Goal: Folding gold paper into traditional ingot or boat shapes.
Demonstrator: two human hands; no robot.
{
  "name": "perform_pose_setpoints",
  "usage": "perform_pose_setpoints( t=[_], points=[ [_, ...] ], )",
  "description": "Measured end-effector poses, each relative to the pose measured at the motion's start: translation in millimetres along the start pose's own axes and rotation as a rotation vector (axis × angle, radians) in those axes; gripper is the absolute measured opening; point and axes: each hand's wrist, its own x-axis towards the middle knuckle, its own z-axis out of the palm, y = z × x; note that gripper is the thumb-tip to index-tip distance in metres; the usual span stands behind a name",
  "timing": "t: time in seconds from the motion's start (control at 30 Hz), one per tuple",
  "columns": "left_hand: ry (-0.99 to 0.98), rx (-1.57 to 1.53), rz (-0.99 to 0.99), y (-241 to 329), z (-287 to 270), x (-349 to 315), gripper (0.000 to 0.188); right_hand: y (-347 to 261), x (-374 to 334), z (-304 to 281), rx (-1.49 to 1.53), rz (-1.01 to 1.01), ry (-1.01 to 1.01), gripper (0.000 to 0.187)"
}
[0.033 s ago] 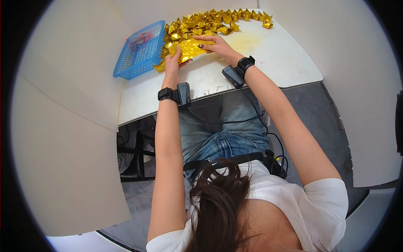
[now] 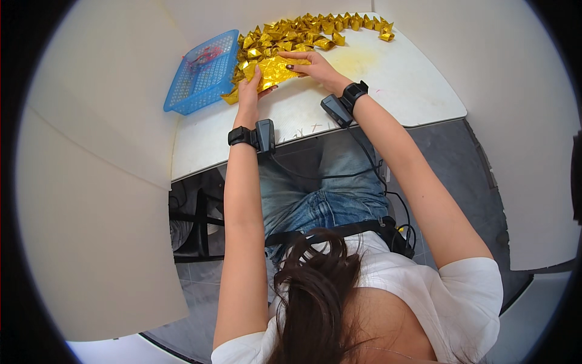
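Observation:
A sheet of shiny, creased gold foil paper [image 2: 276, 71] is held up between my two hands above the white tabletop. My left hand [image 2: 249, 91] grips its left edge, thumb on top and fingers underneath. At its right edge, my right hand [image 2: 316, 68] pinches the foil between thumb and fingers. Just beyond the sheet lies a heap of folded gold foil pieces [image 2: 285, 31] with pointed ends, some of them lined up in a row toward the far right. A few more gold pieces sit beside my left hand, partly hidden by it.
At the left of the white table [image 2: 412, 91] stands a blue perforated plastic basket [image 2: 193, 97] with small reddish items [image 2: 205, 56] inside. Pale partitions [image 2: 103, 151] rise on both sides. Cables [image 2: 327, 176] run from the black wrist devices [image 2: 265, 136] over my lap.

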Motion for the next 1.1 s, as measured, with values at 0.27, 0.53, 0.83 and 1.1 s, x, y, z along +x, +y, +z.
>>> perform_pose_setpoints(
  t=[0.27,0.53,0.83,1.1],
  points=[
    [-0.005,0.002,-0.024,0.0,-3.0,-0.8,0.036,-1.6,-0.5,1.5,-0.020,0.086,-0.024,0.040],
    [0.022,-0.019,-0.036,0.3,-2.5,-1.6,0.036,-0.7,-1.8,1.1,0.003,0.114,-0.038,0.041],
    [0.017,0.005,-0.055,1.3,-2.2,-0.8,0.037,6.7,2.1,-2.6,0.005,0.129,-0.051,0.040],
    [0.033,-0.030,0.006,-2.6,-2.5,1.2,0.040,6.4,1.7,-2.5,0.000,0.162,-0.045,0.039]
  ],
)
